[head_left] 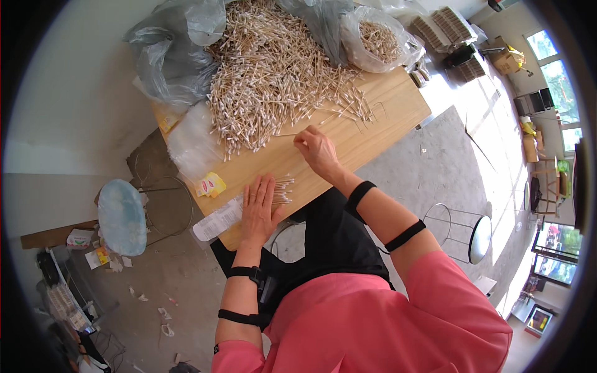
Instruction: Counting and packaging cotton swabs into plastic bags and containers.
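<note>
A big heap of cotton swabs point(267, 68) with wooden sticks and white tips covers the far part of the wooden table point(385, 102). Close to the table's near edge, my left hand point(257, 208) lies flat, fingers stretched out, over a small row of cotton swabs point(283, 189) whose tips stick out to its right. My right hand point(316, 151) is just in front of the heap, thumb and fingers pinched on a single cotton swab point(286, 135) that points left. Beside my left hand lie a white printed plastic sleeve point(217, 219) and yellow labels point(211, 184).
Clear plastic bags point(194, 142) lie left of the heap, below a large grey plastic bag point(171, 62). Another bag of swabs point(379, 43) stands at the back right, near stacked packs point(444, 28). Stools with a blue seat point(122, 217) and a round seat point(479, 239) flank the table.
</note>
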